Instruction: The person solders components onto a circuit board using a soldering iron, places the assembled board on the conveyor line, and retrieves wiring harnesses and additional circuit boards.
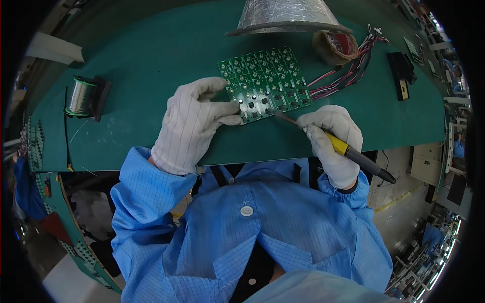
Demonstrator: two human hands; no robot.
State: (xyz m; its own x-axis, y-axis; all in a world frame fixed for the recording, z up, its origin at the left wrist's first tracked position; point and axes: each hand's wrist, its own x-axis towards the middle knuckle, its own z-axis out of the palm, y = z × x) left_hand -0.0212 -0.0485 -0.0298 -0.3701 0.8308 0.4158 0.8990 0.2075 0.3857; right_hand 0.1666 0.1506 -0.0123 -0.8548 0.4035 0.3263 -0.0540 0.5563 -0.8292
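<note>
Right hand [334, 136], in a white glove, closed around the yellow-and-dark handle of a pen-like tool [353, 156]; fingers together near its front end, thin tip angled toward the lower edge of the circuit board [268, 83]. Tip contact: cannot tell. Left hand [189, 118], also gloved, has fingertips spread at the board's left side, some at its lower-left corner; cannot tell whether they pinch it or only steady it.

Board is green, crowded with small parts, slightly askew on the green tabletop [166, 45], between the hands and a little forward of them. Red, black and white wires [348, 81] run from its right edge. Beyond it, a foil-like silvery cone [290, 15], a brown cup [328, 49] with reddish inside just beside. Spool of wire [82, 97] far left; black device [400, 70] at right.
</note>
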